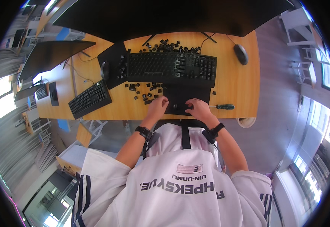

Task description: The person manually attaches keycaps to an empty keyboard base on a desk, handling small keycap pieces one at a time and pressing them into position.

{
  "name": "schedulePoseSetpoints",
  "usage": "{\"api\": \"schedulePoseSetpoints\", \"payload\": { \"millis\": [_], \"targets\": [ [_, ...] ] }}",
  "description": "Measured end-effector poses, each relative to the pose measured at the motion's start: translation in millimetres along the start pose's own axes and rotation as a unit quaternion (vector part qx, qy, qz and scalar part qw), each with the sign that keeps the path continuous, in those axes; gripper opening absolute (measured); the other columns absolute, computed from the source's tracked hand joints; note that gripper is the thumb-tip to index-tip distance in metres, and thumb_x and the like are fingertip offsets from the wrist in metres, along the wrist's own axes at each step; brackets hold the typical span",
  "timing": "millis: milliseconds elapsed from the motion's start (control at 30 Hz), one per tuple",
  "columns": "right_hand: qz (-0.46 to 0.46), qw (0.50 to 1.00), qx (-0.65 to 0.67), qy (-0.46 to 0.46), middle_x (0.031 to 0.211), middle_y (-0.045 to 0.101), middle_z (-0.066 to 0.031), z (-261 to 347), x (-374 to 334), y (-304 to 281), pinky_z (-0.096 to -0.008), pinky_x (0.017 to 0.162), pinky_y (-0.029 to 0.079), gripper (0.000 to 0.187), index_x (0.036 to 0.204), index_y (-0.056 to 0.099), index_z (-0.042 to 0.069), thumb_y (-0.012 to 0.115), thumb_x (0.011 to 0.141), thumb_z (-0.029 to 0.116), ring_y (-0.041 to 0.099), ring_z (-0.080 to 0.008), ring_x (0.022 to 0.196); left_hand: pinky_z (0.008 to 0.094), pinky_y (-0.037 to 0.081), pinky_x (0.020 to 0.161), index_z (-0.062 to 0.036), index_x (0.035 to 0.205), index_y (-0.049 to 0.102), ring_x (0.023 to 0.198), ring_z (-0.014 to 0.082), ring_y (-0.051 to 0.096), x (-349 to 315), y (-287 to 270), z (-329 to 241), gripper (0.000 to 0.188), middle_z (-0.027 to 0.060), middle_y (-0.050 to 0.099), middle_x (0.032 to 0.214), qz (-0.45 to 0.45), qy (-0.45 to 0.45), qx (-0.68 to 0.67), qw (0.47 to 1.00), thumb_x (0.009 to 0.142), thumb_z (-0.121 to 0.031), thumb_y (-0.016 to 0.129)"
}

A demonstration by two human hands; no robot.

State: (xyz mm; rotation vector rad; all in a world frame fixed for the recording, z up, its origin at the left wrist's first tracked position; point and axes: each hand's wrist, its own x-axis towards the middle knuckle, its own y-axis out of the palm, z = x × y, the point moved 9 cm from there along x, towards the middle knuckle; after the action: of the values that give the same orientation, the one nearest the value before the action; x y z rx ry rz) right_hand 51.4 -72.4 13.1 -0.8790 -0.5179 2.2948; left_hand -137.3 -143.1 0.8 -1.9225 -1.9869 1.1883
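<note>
My left hand (pixel 158 106) is at the near edge of a black mat (pixel 187 92), its fingers curled together in a pinch; anything between them is too small to make out. Across from it my right hand (pixel 200 109) rests over the mat, thumb and forefinger apart. A few small dark pieces (pixel 176 107) lie on the mat between the hands. Beyond them sits a black keyboard (pixel 153 66), many of its keycaps off on the left and middle. Loose black keycaps (pixel 150 90) lie left of the mat. A screwdriver (pixel 224 107) lies beside my right wrist.
More keycaps (pixel 168 47) are heaped behind the keyboard, under a large monitor (pixel 172 19). A second keyboard (pixel 90 99) and a mouse (pixel 105 70) are at the left. Another mouse (pixel 241 54) lies far right on the wooden desk (pixel 244 87).
</note>
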Motion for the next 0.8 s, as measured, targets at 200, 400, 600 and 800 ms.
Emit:
{"api": "schedulePoseSetpoints", "payload": {
  "millis": [200,400,600,800],
  "targets": [
    [-0.044,0.987,-0.133,-0.076,0.095,0.058,-0.0101,22.4,14.1,34.4,-0.0418,0.072,0.052,0.036,0.092,0.062,0.009,0.079,0.070,0.033,0.065,-0.0287,0.084,0.0344,0.052,0.068,-0.0014,0.097,0.064,0.074,0.0263,0.066,-47.8,4.8,29.4,0.018,0.0118,0.068,0.082,-0.014,-0.093,-0.018,0.995,0.087,-0.016,0.066],
    [-0.056,0.984,-0.131,-0.111,0.090,0.061,-0.0085,16.1,9.6,31.0,-0.0415,0.069,0.052,0.028,0.089,0.064,0.009,0.076,0.074,0.029,0.065,-0.0295,0.081,0.0318,0.052,0.070,-0.0001,0.100,0.065,0.075,0.0229,0.066,-54.0,-2.8,31.0,0.020,0.0117,0.068,0.082,-0.040,-0.087,-0.062,0.993,0.088,-0.016,0.065],
    [-0.023,0.985,0.148,-0.088,0.084,0.064,-0.0036,92.9,-42.3,-32.8,-0.0262,0.069,0.050,0.028,0.108,0.069,0.005,0.073,0.081,0.014,0.063,-0.0146,0.074,0.0285,0.053,0.071,0.0003,0.101,0.068,0.073,0.0140,0.065,-53.2,-35.6,-31.4,0.022,0.0070,0.069,0.083,0.032,-0.098,-0.256,0.961,0.095,-0.020,0.060],
    [0.014,0.878,0.458,-0.137,0.092,0.054,-0.0008,171.0,-85.7,-65.7,-0.0213,0.070,0.046,0.021,0.112,0.061,-0.003,0.063,0.093,0.008,0.055,-0.0068,0.078,0.0246,0.052,0.069,0.0030,0.093,0.069,0.070,0.0124,0.062,-86.7,-93.0,-153.9,0.042,0.0073,0.068,0.083,0.235,0.020,-0.478,0.846,0.099,-0.036,0.055]
  ]
}}
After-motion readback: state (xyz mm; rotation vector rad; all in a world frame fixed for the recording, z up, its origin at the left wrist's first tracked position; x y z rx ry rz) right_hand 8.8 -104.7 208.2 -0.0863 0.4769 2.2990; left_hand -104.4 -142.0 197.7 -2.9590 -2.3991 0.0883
